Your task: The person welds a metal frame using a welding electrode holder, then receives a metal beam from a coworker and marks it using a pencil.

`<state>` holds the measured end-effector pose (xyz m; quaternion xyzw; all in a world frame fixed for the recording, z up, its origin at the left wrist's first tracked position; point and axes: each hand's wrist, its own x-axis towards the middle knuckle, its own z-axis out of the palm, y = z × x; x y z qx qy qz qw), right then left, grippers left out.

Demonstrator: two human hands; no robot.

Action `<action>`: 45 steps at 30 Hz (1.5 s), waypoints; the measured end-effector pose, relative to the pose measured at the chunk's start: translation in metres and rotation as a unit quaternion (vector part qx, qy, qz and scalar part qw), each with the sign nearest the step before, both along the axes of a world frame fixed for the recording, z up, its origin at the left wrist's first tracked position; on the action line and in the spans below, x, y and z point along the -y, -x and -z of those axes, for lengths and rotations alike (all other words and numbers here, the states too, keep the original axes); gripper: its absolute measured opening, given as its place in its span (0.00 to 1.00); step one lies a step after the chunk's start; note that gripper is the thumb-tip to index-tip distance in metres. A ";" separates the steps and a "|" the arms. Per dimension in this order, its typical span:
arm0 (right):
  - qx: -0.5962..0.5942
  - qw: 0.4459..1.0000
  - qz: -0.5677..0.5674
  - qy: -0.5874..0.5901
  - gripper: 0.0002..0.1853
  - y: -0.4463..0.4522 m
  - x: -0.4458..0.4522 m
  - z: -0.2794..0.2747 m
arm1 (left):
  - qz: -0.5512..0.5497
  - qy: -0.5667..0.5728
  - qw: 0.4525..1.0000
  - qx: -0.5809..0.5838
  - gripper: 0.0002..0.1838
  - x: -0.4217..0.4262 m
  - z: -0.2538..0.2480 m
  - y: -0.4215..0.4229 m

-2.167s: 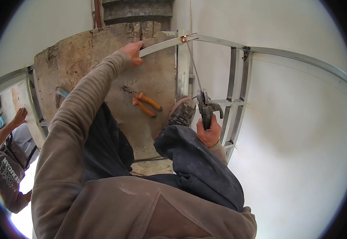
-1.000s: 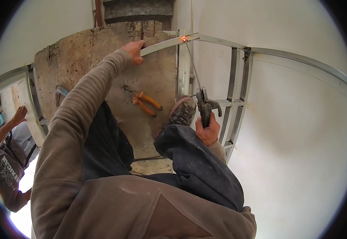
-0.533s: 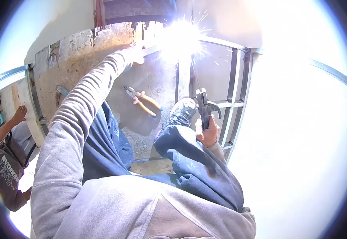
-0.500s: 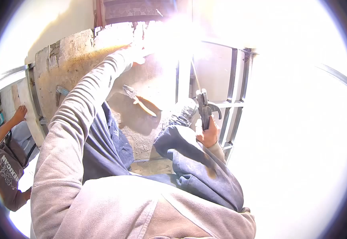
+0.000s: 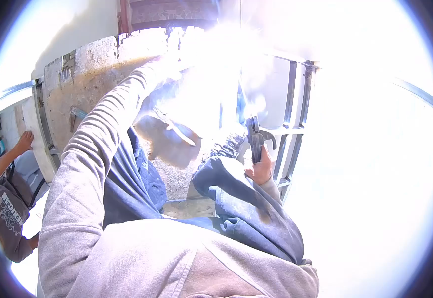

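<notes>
My right hand (image 5: 260, 166) is wrapped round the handle of a dark welding electrode holder (image 5: 254, 135). A thin welding rod (image 5: 244, 92) runs up from its jaws into a blinding white arc (image 5: 226, 49). My left arm reaches forward, and my left hand (image 5: 169, 69) is washed out by the glare beside the arc, so its fingers cannot be made out. Below it, a pair of pliers (image 5: 176, 131) with pale handles lies on the worn wooden board (image 5: 94, 62), partly veiled by the light.
A metal frame of square tubes (image 5: 291, 97) stands to the right of the board. Near the board's left edge lies a hammer-like tool (image 5: 77, 113). At far left, another person (image 5: 12, 208) rests a hand on a pale panel (image 5: 36, 134). Glare hides the right side.
The arc's glare has grown and spread downward over the board, with bluish smoke-like haze around the rod and pliers. Both arms stay nearly where they were.
</notes>
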<state>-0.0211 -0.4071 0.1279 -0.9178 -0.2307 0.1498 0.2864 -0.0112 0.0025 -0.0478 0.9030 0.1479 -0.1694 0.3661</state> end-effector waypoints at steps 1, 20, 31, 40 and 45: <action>-0.028 0.999 0.029 -0.008 0.13 0.001 -0.004 -0.005 | 0.020 0.009 1.000 -0.003 0.30 -0.003 -0.005 -0.002; -0.055 0.997 0.051 -0.012 0.13 -0.002 -0.007 -0.004 | 0.003 0.013 0.998 -0.062 0.22 0.005 -0.046 -0.008; -0.033 0.997 0.059 -0.046 0.11 -0.002 -0.010 -0.002 | 0.010 0.019 0.998 -0.056 0.23 0.004 -0.048 -0.006; -0.061 0.996 0.061 -0.015 0.11 -0.003 -0.011 -0.006 | 0.015 0.015 0.998 -0.052 0.23 0.004 -0.041 -0.006; -0.017 0.999 0.027 -0.019 0.11 -0.003 -0.006 -0.001 | 0.051 0.004 0.997 -0.057 0.25 -0.002 -0.030 -0.012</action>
